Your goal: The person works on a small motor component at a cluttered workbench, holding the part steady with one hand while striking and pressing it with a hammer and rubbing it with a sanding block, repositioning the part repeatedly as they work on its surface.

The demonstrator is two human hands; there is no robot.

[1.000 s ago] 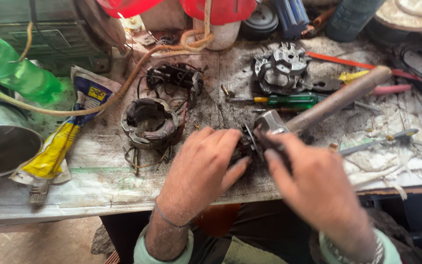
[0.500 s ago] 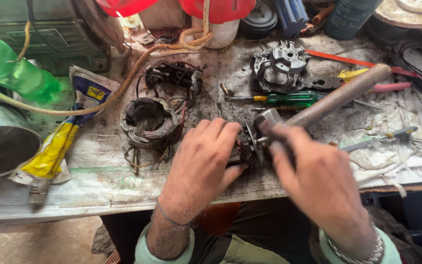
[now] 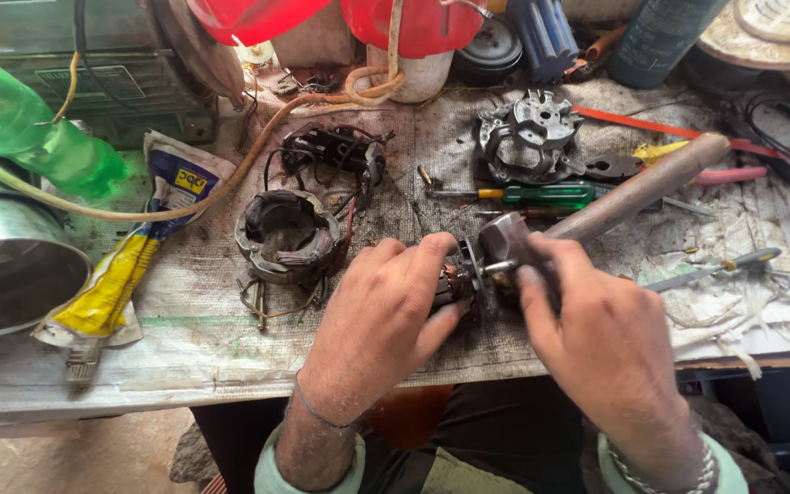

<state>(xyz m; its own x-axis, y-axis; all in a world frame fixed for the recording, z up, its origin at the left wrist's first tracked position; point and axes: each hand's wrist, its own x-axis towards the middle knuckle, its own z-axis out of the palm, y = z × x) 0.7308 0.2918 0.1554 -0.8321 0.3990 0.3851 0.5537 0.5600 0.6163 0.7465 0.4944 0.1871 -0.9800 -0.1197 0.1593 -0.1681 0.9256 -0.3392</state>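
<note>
My left hand (image 3: 378,313) is closed over a small motor rotor (image 3: 454,277) with copper windings, near the front middle of the workbench. My right hand (image 3: 598,331) grips the rotor's shaft end from the right, fingers curled around it. A hammer (image 3: 628,195) with a wooden handle lies across the bench just behind my right hand, its metal head touching the rotor's end. Most of the rotor is hidden under my fingers.
A wound stator ring (image 3: 283,234) lies left of my hands, a wired part (image 3: 333,152) behind it. A metal housing (image 3: 530,133), green screwdriver (image 3: 541,194) and pliers (image 3: 688,165) lie at the back right. A green bottle (image 3: 38,137), steel pot (image 3: 2,265) and yellow-blue packet (image 3: 125,265) are on the left.
Both hands have shifted slightly on the rotor, my left fingers now wrapping further over it and my right hand closing tighter at the shaft. The hammer stays put.
</note>
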